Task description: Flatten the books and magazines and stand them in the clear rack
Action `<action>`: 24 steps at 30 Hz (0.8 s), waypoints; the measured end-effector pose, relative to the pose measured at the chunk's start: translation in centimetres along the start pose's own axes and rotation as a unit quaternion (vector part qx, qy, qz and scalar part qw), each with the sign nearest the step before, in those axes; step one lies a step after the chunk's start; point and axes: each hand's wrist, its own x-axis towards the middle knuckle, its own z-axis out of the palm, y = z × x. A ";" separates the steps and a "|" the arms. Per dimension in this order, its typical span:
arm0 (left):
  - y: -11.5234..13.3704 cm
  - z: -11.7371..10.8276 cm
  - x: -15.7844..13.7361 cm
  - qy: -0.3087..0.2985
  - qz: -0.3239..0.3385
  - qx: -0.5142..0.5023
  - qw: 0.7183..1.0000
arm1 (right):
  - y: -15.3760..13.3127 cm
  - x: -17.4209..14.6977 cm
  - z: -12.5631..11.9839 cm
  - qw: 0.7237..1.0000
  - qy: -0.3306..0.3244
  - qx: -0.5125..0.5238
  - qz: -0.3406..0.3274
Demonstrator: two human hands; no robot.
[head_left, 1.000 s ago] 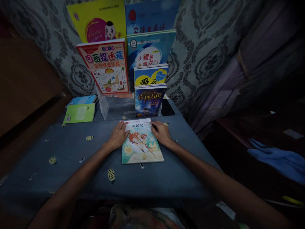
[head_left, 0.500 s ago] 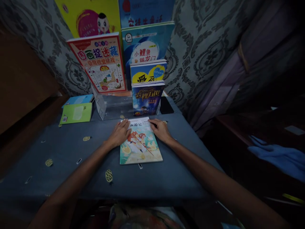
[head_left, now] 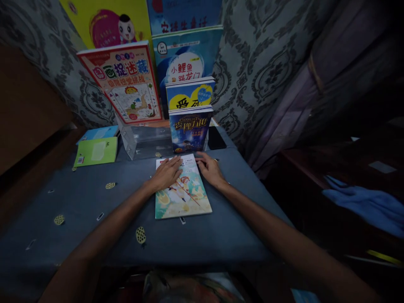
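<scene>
A thin paperback book (head_left: 186, 200) with a pale green and white cover lies flat on the table, its cover facing up. My left hand (head_left: 168, 171) rests flat across the upper left of its cover, fingers stretched out over part of the title. At the upper right edge of the book is my right hand (head_left: 208, 168), its fingers apart and loosely bent, the fingertips by the edge. Whether they touch the book I cannot tell. Just behind the book stands a dark blue book (head_left: 190, 129) in a clear acrylic stand (head_left: 148, 141).
More books rise in the stand, among them a red-edged picture book (head_left: 126, 84) and a teal book (head_left: 186, 54). A green book (head_left: 96, 150) lies on a blue book (head_left: 98, 133) at the left. Behind the stand's right side lies a black phone (head_left: 216, 138). Dark cloth (head_left: 104, 235) covers the table.
My left hand has slid right and inward over the book's title. The fingers of my right hand have shifted slightly off the book's upper right corner. The view has turned a little.
</scene>
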 end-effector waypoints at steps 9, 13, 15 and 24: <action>1.5 0.4 3.2 0.001 0.063 -0.004 0.998 | 0.7 -0.1 0.1 1.000 0.003 0.031 0.004; 1.8 0.5 3.9 0.009 0.076 0.001 0.997 | 1.0 -0.2 0.1 1.000 0.007 -0.005 -0.018; 1.8 0.5 4.0 0.015 0.079 0.001 0.997 | 1.1 -0.3 0.1 0.999 0.009 -0.020 -0.031; 1.6 0.7 4.2 0.035 0.087 0.003 0.996 | 0.7 -0.7 0.0 0.998 0.019 -0.027 -0.047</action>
